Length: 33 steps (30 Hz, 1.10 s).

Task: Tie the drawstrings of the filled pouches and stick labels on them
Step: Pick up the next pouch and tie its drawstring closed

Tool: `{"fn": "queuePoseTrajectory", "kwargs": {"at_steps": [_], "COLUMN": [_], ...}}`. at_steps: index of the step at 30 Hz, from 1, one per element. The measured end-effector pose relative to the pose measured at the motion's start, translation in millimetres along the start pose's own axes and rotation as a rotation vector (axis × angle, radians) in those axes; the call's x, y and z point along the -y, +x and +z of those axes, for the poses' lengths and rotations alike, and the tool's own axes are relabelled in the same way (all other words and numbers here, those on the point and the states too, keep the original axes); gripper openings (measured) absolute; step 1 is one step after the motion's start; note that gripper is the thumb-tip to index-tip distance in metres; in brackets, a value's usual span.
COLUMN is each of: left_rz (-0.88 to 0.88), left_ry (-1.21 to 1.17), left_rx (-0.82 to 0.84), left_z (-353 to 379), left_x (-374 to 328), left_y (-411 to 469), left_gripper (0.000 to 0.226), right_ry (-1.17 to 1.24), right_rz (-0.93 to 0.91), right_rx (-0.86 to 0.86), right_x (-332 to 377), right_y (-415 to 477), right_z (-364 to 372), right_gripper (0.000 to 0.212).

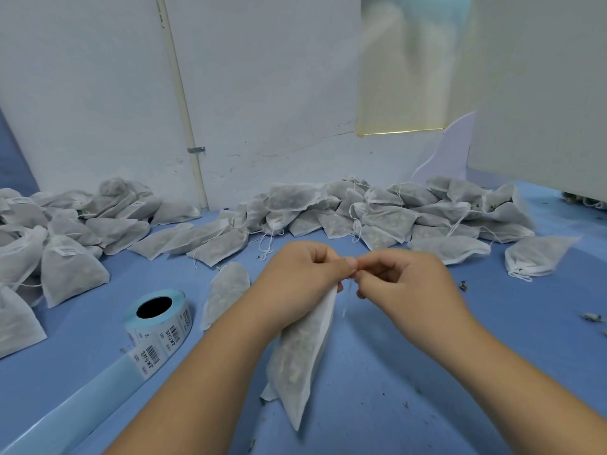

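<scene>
Head view, held pouch: a white, semi-sheer fabric pouch [300,359] is held at its gathered top under the left hand; it hangs down slantwise toward the person, its lower corner touching the blue table [394,372]; pale lumpy filling is seen through the cloth
Head view, left hand: the left hand [299,277] is closed around the pouch neck, thumb and forefinger pinched at the top
Head view, right hand: the right hand [404,277] is met fingertip to fingertip with the left, its fingers pinched on a thin white drawstring [345,307], a blurred strand of which dangles just below the pinch
Head view, label roll: a roll of barcode labels [161,318] on blue backing is laid left of the left forearm, its strip trailing toward the person
Head view, labelled pouches: a heap with stickers on them [65,224] is seen far left of the hands
Head view, loose pouches: a pile with untied strings [377,215] is spread beyond both hands; one single pouch [226,292] is laid just left of the left hand
</scene>
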<state>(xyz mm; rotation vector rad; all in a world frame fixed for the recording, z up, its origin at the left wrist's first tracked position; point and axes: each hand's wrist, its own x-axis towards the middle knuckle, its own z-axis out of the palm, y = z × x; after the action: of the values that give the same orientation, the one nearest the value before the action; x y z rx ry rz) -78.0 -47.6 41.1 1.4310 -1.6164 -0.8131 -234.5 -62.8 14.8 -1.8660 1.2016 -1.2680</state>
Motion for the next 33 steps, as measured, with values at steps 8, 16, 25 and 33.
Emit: {"fn": "queuePoseTrajectory", "kwargs": {"at_steps": [8,16,25,33], "left_rz": [0.060,0.097,-0.060,-0.252], "left_ry": [0.158,0.211,0.042,-0.324], "left_rx": [-0.090,-0.140,0.014,0.104], "left_z": [2.8,5.9,1.6,4.0], "left_x": [-2.5,-1.7,0.0,3.0], "left_y": [2.5,2.7,-0.7,1.3], "left_gripper": [0.025,0.016,0.046,0.027], "right_ry": [-0.098,-0.010,0.092,0.024], "right_rz": [0.051,0.196,0.220,0.111], "right_rx": [0.032,0.133,0.111,0.001], "right_x": [1.3,3.6,4.9,0.9], "right_y": [-1.0,1.0,1.0,1.6], "right_z": [-1.5,-4.8,-7.5,-2.7], "right_gripper": [0.021,0.022,0.016,0.008]}}
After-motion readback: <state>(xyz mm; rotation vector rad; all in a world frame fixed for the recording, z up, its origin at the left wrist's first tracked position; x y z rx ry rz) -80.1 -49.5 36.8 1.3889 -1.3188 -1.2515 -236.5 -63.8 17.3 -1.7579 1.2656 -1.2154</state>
